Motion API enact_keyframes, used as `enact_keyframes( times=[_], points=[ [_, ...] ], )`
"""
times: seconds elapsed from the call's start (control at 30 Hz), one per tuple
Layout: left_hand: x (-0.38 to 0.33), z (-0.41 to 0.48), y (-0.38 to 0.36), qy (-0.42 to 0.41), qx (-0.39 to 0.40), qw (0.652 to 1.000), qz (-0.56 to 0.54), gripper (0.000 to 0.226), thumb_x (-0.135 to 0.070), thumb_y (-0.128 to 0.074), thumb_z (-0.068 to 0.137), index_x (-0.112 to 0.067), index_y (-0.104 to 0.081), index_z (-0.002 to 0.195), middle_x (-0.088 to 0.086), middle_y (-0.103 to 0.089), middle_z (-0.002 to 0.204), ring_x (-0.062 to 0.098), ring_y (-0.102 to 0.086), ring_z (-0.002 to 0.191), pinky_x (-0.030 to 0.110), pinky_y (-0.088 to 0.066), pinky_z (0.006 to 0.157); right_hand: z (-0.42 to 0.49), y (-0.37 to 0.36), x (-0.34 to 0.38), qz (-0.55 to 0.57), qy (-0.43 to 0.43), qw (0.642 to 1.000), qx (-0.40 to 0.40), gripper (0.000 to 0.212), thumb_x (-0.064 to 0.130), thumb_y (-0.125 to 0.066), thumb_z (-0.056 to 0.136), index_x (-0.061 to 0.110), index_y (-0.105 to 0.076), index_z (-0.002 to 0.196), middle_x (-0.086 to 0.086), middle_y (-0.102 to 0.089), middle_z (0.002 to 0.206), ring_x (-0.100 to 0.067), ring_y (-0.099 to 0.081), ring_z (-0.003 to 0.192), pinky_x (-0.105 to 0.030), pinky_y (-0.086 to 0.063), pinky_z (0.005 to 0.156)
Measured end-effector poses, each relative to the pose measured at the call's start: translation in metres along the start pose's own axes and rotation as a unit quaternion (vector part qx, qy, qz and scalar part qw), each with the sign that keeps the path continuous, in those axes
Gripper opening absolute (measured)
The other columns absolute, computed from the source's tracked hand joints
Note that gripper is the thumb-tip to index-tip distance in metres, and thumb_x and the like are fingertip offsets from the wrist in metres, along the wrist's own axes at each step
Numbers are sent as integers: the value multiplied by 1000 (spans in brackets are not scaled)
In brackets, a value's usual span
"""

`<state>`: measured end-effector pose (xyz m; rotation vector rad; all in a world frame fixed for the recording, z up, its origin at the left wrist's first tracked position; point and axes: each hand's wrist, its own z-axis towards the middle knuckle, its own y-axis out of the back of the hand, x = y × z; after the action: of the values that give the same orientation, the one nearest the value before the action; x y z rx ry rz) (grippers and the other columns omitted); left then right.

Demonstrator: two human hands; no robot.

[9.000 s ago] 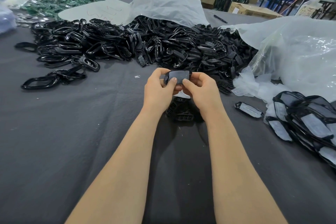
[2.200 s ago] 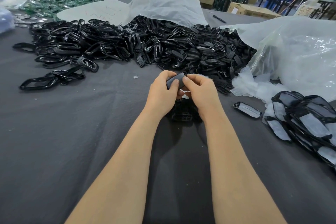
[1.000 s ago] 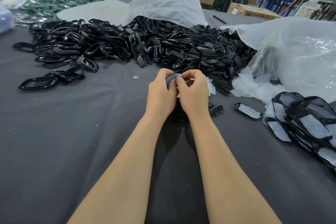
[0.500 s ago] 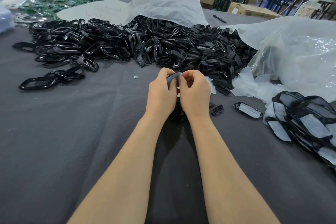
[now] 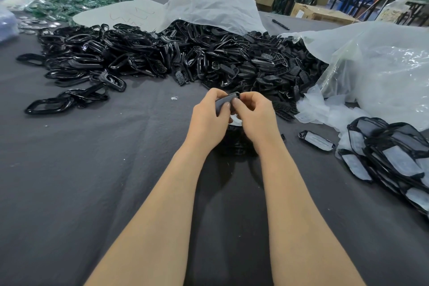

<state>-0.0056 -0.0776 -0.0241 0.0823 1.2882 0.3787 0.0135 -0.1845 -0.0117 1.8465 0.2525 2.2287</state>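
While our left hand (image 5: 210,115) grips the black shell (image 5: 224,104), our right hand (image 5: 253,113) pinches its near edge. We hold the shell above the grey surface (image 5: 92,169), just before the black pile (image 5: 185,55); finished pieces (image 5: 394,165) lie to the right.

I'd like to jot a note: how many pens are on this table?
1. The black pen lies on the dark cloth at the far side, between the white bag and the clear bag. More may be hidden under the bags.
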Motion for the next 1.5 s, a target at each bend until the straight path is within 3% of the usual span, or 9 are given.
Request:
enact_keyframes(
  times=[0.17, 0.4, 0.57, 0.77, 0.87, 1.03, 1.23, 1.33, 1.5],
  points=[
    [1, 3, 0, 22, 11, 999, -21, 26, -14, -52, 97, -36, -48, 84, -12, -60, 79, -9, -55, 57, 11, -48, 54, 1, 1, -1, 42, -30, 999, 11, 5, 10, -58, 92, 9, -63, 94, 2, -66, 79, 1, -61, 66, -10, -45, 58],
    [-1, 4, -1, 36, 28, 997, -56, 13, -12, -52, 97, -25, -54, 94, -8, -62, 79, -6, -57, 56, 10, -45, 51, 0, 3, 2, 105, -56, 993, 21, 10, 8, -58, 92, 15, -64, 87, 1, -64, 78, -7, -59, 70, -12, -45, 58],
    [-3, 2, 1, 45, 32, 997, -52, 15, -15, -52, 97, -29, -53, 91, -9, -62, 77, -1, -58, 61, 14, -47, 54, 0, 3, 1, 121, -74, 990, 20, 8, 10, -60, 91, 8, -66, 96, 1, -65, 77, -6, -59, 70, -17, -44, 61],
    [-5, 2, 0, 59, 33, 996, -63, 9, -17, -52, 97, -25, -54, 95, -3, -62, 79, 6, -57, 64, 17, -46, 55, 0, 1, 4, 163, -96, 982, 16, 8, 8, -57, 93, 9, -66, 94, -11, -66, 88, -23, -59, 84, -38, -48, 79],
    [-5, 2, -2, 63, 16, 995, -74, 11, -20, -52, 97, -28, -54, 89, -2, -63, 82, 8, -57, 66, 25, -51, 60, -1, -2, 5, 174, -87, 981, 6, 12, 7, -58, 92, 13, -64, 83, -5, -64, 78, -19, -59, 75, -31, -49, 69],
    [-5, 3, 0, 61, -13, 997, -37, 19, -22, -51, 98, -31, -53, 81, -2, -65, 85, 15, -61, 75, 41, -57, 77, -1, -5, 3, 138, -88, 987, 1, 12, 13, -60, 92, 19, -66, 84, 3, -67, 77, -13, -61, 76, -27, -48, 70],
    [-7, 3, 0, 73, 18, 993, -90, 17, -15, -50, 99, -26, -57, 88, 0, -66, 82, 2, -64, 59, 18, -53, 58, 1, -5, 0, 46, -35, 998, -39, 16, 11, -55, 94, 3, -69, 96, -3, -67, 78, -8, -62, 69, -21, -51, 66],
    [-8, 1, 1, 99, 25, 978, -180, 13, -10, -52, 98, -20, -61, 97, 3, -71, 81, 8, -70, 65, 16, -54, 60, 3, -4, -1, 71, -38, 994, -80, 17, 12, -55, 94, 0, -67, 98, -1, -65, 74, -2, -59, 58, -16, -48, 57],
    [-6, 2, 2, 118, -2, 978, -171, 15, -12, -55, 97, -23, -57, 86, -6, -70, 59, 9, -70, 62, 16, -53, 59, 7, 0, -5, 84, -61, 988, -117, 19, 19, -59, 93, 4, -68, 102, 4, -62, 75, -6, -54, 68, -27, -48, 74]
  ],
)
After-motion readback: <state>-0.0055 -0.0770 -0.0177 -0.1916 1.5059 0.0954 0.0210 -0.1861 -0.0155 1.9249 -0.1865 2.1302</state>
